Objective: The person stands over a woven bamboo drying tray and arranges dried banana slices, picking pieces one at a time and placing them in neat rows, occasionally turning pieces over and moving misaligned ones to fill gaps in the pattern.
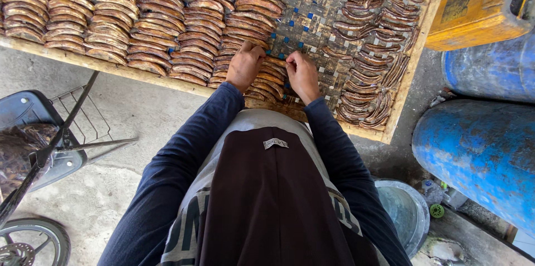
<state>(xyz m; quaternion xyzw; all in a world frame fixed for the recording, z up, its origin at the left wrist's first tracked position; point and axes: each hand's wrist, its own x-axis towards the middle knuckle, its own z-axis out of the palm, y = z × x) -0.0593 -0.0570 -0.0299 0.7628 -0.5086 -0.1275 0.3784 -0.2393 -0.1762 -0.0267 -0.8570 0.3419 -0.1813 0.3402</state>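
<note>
Both hands rest on the woven drying rack (pixel 312 15) near its front edge. The left hand (pixel 244 66), fingers curled, presses on the overlapping brown banana slices (pixel 266 82). The right hand (pixel 304 75) pinches one slice at the row's end, just beside the left.

I am leaning over brown, glossy dried slices (pixel 167 15) overlapping like scales on a woven tray (pixel 312 15) flecked with blue. Right of that tray, a yellow can (pixel 479 12) is sitting above blue drums (pixel 479 154).
</note>
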